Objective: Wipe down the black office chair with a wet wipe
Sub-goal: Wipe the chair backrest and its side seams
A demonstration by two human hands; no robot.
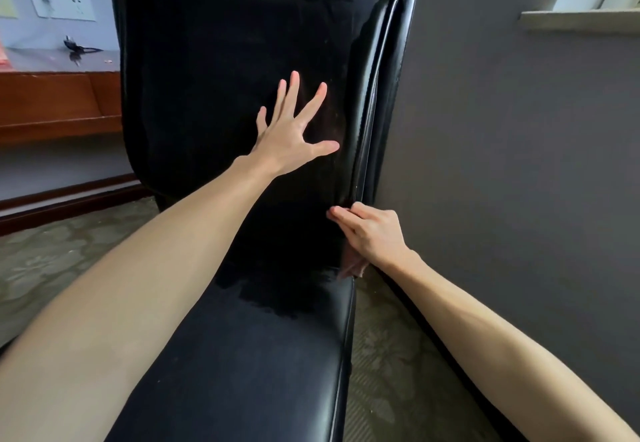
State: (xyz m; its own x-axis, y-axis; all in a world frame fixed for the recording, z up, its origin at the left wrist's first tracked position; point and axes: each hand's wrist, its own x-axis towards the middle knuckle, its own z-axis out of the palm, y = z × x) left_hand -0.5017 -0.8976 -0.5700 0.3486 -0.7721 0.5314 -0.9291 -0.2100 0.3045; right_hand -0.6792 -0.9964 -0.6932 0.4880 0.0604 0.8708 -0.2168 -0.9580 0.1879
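Patterned carpet (41,268) lies under the black office chair (242,355); its seat, nearest to you, is cut off below. Your right hand (375,233) curls its fingers at the backrest's right edge; if it holds the wet wipe cannot be seen. Higher, your left hand (289,136) presses flat on the backrest, fingers spread wide.

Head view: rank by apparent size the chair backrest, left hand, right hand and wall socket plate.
1. The backrest, by far.
2. The left hand and right hand: about alike, not ranked; the left is spread flat.
3. The socket plate, smallest, though it sits farther off.
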